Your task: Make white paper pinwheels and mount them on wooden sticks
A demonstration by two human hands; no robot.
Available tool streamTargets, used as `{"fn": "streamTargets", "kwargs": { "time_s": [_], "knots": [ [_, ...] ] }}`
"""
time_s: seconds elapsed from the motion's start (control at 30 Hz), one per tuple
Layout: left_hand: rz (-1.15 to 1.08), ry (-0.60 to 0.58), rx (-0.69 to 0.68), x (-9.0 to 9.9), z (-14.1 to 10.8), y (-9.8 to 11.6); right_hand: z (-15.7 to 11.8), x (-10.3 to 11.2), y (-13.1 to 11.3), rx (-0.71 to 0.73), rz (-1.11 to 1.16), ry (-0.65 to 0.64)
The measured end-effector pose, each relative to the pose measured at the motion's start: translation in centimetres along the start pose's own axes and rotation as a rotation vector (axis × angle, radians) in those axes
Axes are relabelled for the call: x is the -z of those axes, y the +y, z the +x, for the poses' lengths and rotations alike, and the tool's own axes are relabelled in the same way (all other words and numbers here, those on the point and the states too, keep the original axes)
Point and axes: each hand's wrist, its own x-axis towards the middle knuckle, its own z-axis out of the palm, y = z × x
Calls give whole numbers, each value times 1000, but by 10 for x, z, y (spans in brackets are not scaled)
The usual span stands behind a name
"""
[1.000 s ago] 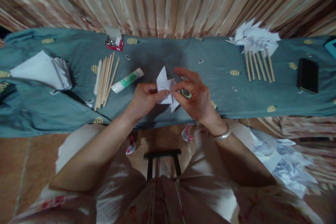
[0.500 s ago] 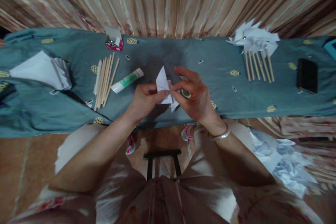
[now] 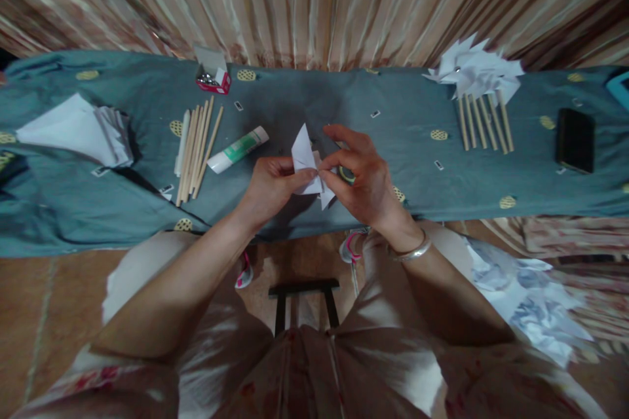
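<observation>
A folded white paper pinwheel (image 3: 303, 147) is held over the middle of the cloth-covered table. My left hand (image 3: 271, 186) grips its left side, with the thumb across the front near the centre. Thumb and index finger of my right hand (image 3: 361, 180) pinch at the pinwheel's centre; whether a small pin is between them I cannot tell. The right middle finger is raised and curved. Just left of the hands lies a glue stick (image 3: 238, 150) with a white and green label. Beside it is a bundle of thin wooden sticks (image 3: 196, 150).
At the back stands an open small red box (image 3: 214, 80) of shiny metal pieces. A stack of white paper (image 3: 73, 134) lies far left. Finished paper pinwheels (image 3: 476, 72) on sticks lie right, near a black phone-like object (image 3: 574, 141). Crumpled paper (image 3: 528, 298) is at lower right.
Almost nothing differs. Both hands stay on the paper pinwheel, and the view shifts very slightly.
</observation>
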Motion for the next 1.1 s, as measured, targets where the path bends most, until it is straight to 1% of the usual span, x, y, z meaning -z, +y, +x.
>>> {"fn": "streamTargets", "kwargs": {
  "time_s": [0.2,0.4,0.53,0.6,0.67,0.73,0.77,0.8,0.87,0.97,1.03,1.1],
  "knots": [
    [-23,11,2,-1,0,1,-1,-3,3,46,6,29],
    [-28,39,-4,-2,1,-2,-1,-4,4,8,69,4],
    [-39,51,-14,-3,1,-3,-1,-5,3,31,26,41],
    [-68,72,-22,-3,2,-2,0,-4,2,18,32,81],
    [-107,111,-34,-3,4,0,1,-1,1,-57,90,144],
    [-154,148,-35,-2,6,2,3,2,0,-193,180,196],
    [-183,161,-35,-1,7,3,4,2,0,-268,232,199],
    [-214,168,-37,0,8,3,5,2,0,-340,295,178],
    [-272,165,-40,1,9,4,8,1,-2,-455,472,79],
    [-303,152,-31,-1,9,4,11,-6,-6,-572,819,-61],
    [-289,152,-22,-3,8,5,13,-11,-8,-637,995,-80],
    [-265,160,-18,-4,6,5,15,-15,-10,-673,1086,-54]
  ]
}}
